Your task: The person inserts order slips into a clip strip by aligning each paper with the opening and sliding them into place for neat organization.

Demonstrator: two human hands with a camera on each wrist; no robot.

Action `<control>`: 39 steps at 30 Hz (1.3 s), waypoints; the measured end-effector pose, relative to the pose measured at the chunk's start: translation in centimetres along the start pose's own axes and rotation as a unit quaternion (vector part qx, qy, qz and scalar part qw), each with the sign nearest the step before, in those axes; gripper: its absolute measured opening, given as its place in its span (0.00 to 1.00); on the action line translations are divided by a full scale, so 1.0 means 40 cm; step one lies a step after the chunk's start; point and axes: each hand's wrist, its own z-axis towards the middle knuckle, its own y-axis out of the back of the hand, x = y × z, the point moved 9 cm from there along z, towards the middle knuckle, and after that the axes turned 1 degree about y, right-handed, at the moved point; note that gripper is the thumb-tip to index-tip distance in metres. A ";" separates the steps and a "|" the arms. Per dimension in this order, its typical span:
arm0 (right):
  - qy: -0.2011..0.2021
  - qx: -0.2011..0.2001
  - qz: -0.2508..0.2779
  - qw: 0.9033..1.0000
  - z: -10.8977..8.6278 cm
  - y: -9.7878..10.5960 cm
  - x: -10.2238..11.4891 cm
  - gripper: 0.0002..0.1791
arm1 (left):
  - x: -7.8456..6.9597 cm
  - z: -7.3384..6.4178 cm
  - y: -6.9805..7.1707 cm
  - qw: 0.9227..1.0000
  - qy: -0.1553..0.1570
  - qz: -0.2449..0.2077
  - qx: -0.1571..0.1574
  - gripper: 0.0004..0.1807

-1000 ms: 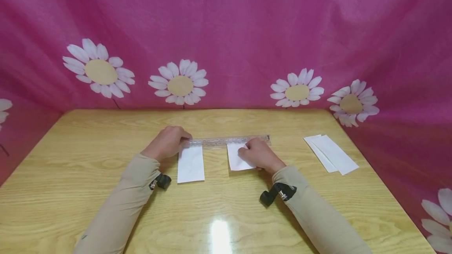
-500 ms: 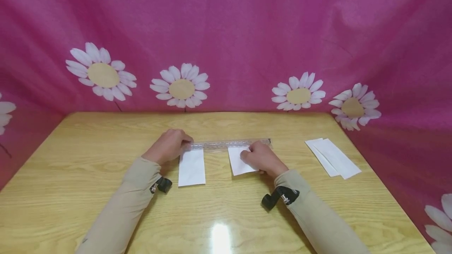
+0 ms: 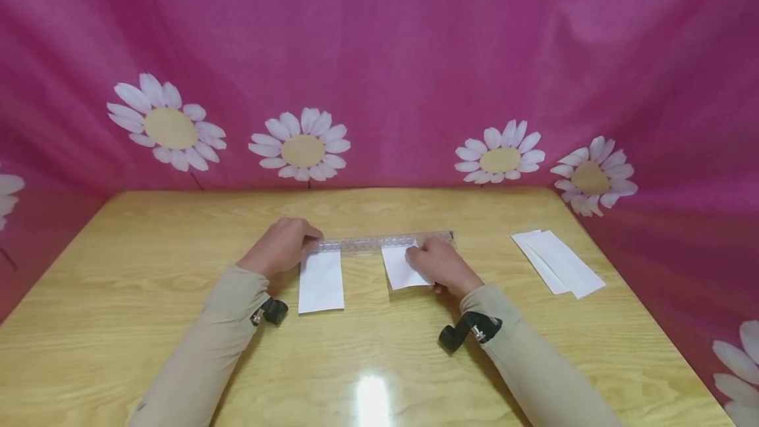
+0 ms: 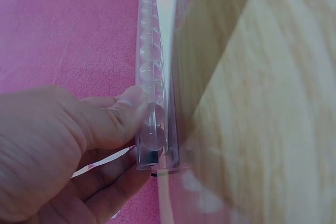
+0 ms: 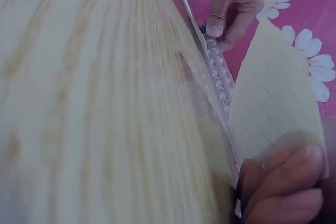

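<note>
A long clear plastic strip (image 3: 362,243) with a row of round clear bead shapes (image 4: 149,72) lies across the table. My left hand (image 3: 283,244) pinches its left end, the thumb (image 4: 131,103) on top of the plastic. A white paper piece (image 3: 321,285) lies flat just below that end, its top edge at the strip. My right hand (image 3: 443,266) holds a second paper piece (image 3: 402,269), tilted up off the table, its top edge at the strip. Faint lines show on its face in the right wrist view, with my curled right fingers (image 5: 294,177) at its lower end.
Two more white paper slips (image 3: 563,262) overlap near the right edge of the wooden table (image 3: 148,321). A pink curtain (image 3: 379,51) with daisies stands behind and beside the table. Each wrist wears a black camera mount (image 3: 471,329).
Both hands keep their hold on the strip and the paper. The right thumb has shifted slightly on the paper; the whole view has shifted a little.
</note>
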 end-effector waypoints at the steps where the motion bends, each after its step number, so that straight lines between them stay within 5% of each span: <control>1: 0.002 -0.002 -0.002 1.000 0.000 0.002 0.002 0.13 | 0.001 0.001 0.001 1.000 0.002 -0.001 0.000 0.13; 18: -0.003 -0.004 -0.032 0.999 -0.011 -0.003 0.009 0.13 | -0.001 -0.014 0.000 1.000 -0.005 0.007 -0.007 0.11; 26: -0.009 -0.002 -0.035 0.999 -0.008 0.017 0.007 0.14 | -0.011 0.005 0.007 1.000 -0.008 0.005 -0.005 0.13; 39: -0.024 0.012 0.036 0.999 -0.027 -0.008 0.000 0.15 | -0.006 -0.004 0.008 1.000 -0.014 0.015 -0.012 0.11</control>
